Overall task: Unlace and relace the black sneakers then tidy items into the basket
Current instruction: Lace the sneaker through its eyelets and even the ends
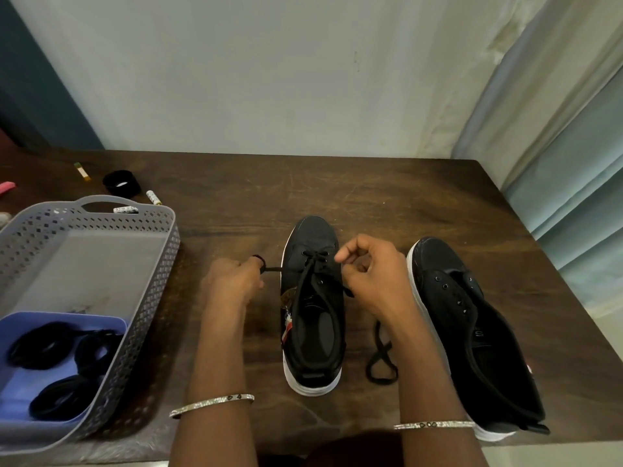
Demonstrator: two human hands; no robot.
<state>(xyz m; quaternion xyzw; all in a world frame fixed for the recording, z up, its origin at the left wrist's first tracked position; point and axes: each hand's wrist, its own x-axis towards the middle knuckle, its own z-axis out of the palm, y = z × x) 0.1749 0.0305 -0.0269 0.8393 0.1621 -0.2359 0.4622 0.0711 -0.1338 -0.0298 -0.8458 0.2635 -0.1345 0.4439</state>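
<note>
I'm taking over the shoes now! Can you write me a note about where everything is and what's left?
Left hand pinches one end of the lace beside the middle sneaker; right hand pinches the other end.
Middle sneaker: laced through the toe-end eyelets only.
Right sneaker: no lace in it. A loose lace lies between the shoes.
Left to do: lace both sneakers, then tidy small items into the basket.

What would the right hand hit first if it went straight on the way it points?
Most likely the laced front of the middle sneaker; the right hand angles toward it, though depth is unclear.
</note>
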